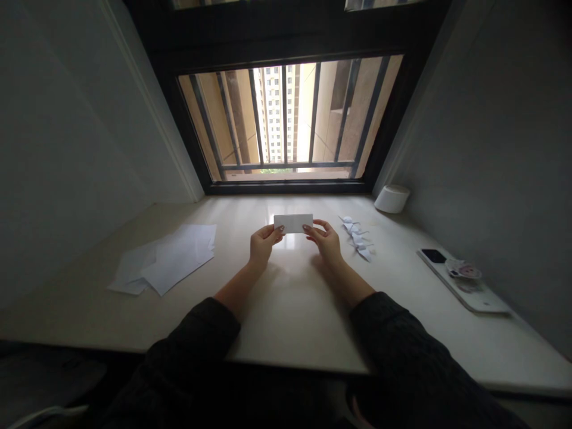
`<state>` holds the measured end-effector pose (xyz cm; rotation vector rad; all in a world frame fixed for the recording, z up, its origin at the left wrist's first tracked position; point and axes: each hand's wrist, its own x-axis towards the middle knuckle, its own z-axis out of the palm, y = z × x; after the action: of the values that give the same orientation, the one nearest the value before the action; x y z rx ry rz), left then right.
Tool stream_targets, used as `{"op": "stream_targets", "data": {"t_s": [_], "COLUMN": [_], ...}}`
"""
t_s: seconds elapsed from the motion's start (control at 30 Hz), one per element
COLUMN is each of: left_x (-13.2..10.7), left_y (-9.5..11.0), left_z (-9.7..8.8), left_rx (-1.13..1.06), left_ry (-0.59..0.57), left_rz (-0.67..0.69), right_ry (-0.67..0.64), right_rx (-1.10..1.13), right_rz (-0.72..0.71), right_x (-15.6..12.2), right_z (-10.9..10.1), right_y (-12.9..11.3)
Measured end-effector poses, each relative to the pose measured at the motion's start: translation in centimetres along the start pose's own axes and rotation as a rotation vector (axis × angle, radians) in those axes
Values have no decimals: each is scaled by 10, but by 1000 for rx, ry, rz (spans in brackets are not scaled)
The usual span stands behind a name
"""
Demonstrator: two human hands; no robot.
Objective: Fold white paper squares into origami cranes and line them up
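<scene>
A small white rectangle of paper [294, 223], wider than it is tall, is held up above the pale sill. My left hand [264, 243] pinches its left end, thumb on the near face. At the right end, my right hand [325, 241] grips it the same way, with the fingers behind the paper. Just right of that hand lies a row of several small folded white paper pieces [356, 237], with pointed tips like origami cranes. Whether the held paper is folded in layers, I cannot tell.
Loose white paper sheets [179, 256] lie overlapping at the left. On the right rests a white phone [473, 292] with a round grip on its back. A white cup-like object [392, 198] stands in the far right corner, near the dark-framed window [286, 187].
</scene>
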<state>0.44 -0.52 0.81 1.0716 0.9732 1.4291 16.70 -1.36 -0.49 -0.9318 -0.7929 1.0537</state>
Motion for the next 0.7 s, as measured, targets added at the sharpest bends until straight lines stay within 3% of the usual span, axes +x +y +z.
{"op": "stream_targets", "data": {"t_s": [0.27, 0.7], "left_x": [0, -2], "left_y": [1, 0], "left_z": [1, 1], "left_rx": [-45, -54], "left_ry": [69, 83], "left_rz": [-32, -26], "right_ry": [10, 17], "right_rx": [-14, -23], "right_rz": [-1, 23], "right_x": [2, -1], "right_z": [0, 1], "right_y": [5, 4]}}
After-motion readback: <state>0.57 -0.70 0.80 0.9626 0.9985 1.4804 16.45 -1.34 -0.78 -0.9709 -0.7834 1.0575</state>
